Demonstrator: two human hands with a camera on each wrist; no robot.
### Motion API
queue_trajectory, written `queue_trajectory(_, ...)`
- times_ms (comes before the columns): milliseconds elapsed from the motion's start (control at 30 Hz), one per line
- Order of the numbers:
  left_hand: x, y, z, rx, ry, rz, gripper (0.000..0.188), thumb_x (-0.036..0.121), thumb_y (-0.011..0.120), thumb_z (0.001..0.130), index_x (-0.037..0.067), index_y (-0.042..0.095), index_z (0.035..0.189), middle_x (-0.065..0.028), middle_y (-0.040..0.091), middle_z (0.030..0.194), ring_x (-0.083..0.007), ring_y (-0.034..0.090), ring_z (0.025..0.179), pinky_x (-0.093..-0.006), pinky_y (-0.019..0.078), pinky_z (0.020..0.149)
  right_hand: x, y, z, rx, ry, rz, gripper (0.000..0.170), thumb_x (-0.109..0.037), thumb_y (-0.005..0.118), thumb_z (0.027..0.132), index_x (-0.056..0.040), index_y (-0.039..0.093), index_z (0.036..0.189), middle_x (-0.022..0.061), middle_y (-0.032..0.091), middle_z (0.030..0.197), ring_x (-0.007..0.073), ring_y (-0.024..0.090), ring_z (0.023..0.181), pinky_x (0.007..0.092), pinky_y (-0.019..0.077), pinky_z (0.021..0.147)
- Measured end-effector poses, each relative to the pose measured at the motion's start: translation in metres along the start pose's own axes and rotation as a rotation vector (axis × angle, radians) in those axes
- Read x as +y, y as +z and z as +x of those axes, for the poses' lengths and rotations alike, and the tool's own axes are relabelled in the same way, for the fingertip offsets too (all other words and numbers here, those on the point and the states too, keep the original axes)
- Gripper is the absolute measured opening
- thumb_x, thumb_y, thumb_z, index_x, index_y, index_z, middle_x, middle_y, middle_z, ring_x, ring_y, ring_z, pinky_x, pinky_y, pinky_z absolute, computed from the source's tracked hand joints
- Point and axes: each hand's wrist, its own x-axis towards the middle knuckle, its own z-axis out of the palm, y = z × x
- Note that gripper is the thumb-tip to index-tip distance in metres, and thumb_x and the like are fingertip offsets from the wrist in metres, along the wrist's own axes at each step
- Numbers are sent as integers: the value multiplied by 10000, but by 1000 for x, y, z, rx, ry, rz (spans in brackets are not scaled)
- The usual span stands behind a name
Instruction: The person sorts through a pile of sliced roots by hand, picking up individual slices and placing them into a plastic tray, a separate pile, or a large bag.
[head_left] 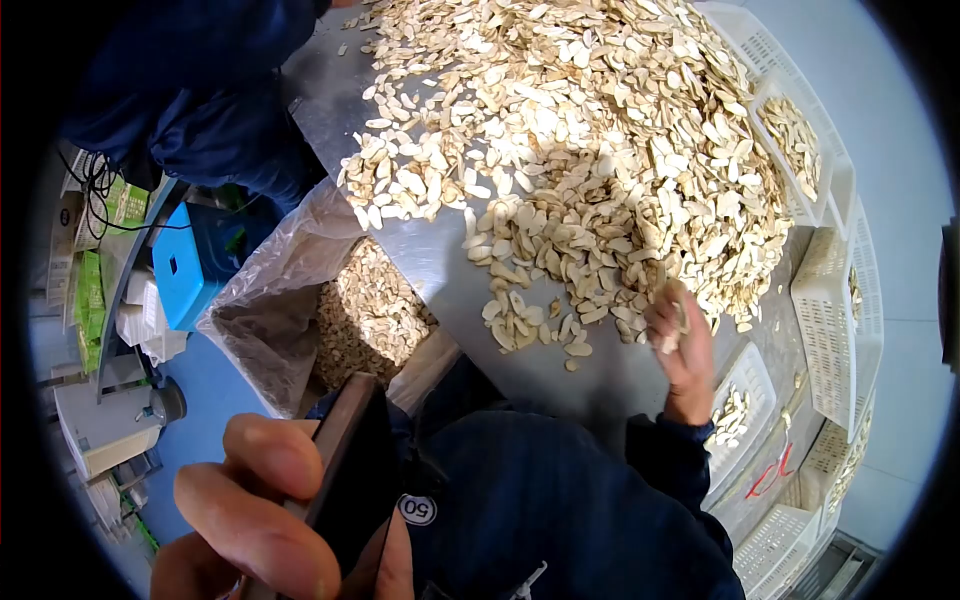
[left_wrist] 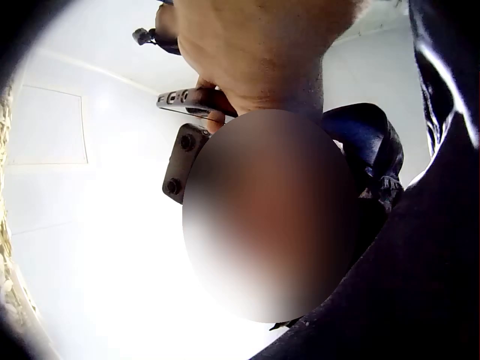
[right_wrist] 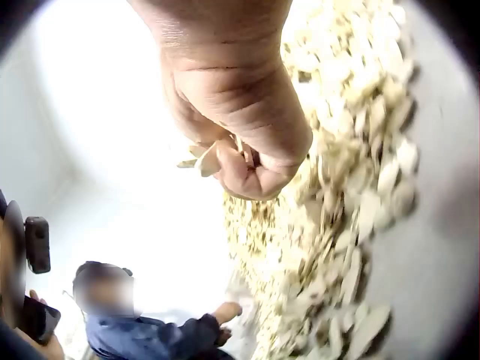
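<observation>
Close to the head camera, my left hand (head_left: 260, 505) grips a dark, flat phone (head_left: 352, 455) with fingers and thumb around its sides. The left wrist view catches the edge of this phone (left_wrist: 174, 98) with its port. My right hand (head_left: 685, 345) is at the near edge of a large pile of pale, dried root slices (head_left: 610, 130). Between its curled fingers and thumb it pinches a few slices (right_wrist: 206, 160), seen in the right wrist view. More loose slices (head_left: 520, 320) lie on the metal table left of this hand.
A plastic-lined box (head_left: 270, 300) of small pieces stands against the table's left edge. White perforated baskets (head_left: 825, 320) line the right side, near a white tray (head_left: 750, 385) with some slices and red-handled scissors (head_left: 770, 475). Another person (right_wrist: 142, 330) works across the table. A blue stool (head_left: 195, 265) stands left.
</observation>
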Motion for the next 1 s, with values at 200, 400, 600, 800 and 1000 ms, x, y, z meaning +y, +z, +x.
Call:
queue_trajectory(200,-3,-2,0,1,-6,-22,707,291,565,1012,428,244,1627,169,85,1722,-404,329,1382,-647,390,1057,-61,-68,-97,907,-397,-816,316,-378,538,1041,-120,619,877,-39,514,726,76,455,619,251,357,570)
queue_trajectory(400,-3,0,1,-18,-6,-66,706,284,561,1015,434,241,1626,175,88,1721,-402,315,1402,-653,373,1071,-77,-152,-157,1025,-143,-1664,342,-304,596,1028,-3,674,1173,147,715,1100,254,699,1026,365,531,836)
queue_trajectory(600,8,2,5,-34,1,-146,705,277,556,1018,440,239,1626,181,91,1719,-400,300,1423,-659,355,1086,-36,-68,-91,720,-557,-1738,355,-147,724,926,1,660,1242,209,708,1170,358,673,1089,429,516,955)
queue_trajectory(800,57,8,27,173,-536,155,420,208,656,977,380,369,1230,114,317,1335,-310,376,1250,-530,441,1066,31,36,-45,83,-48,-1486,770,-173,841,819,-22,455,1468,205,623,1261,316,698,992,404,579,839)
queue_trajectory(1000,65,27,33,619,-768,550,340,207,659,976,361,397,1130,94,369,1237,-248,393,1209,-490,467,1059,94,16,-66,112,-338,-1656,953,-255,877,787,48,349,1521,272,440,1484,432,458,1358,481,413,1124)
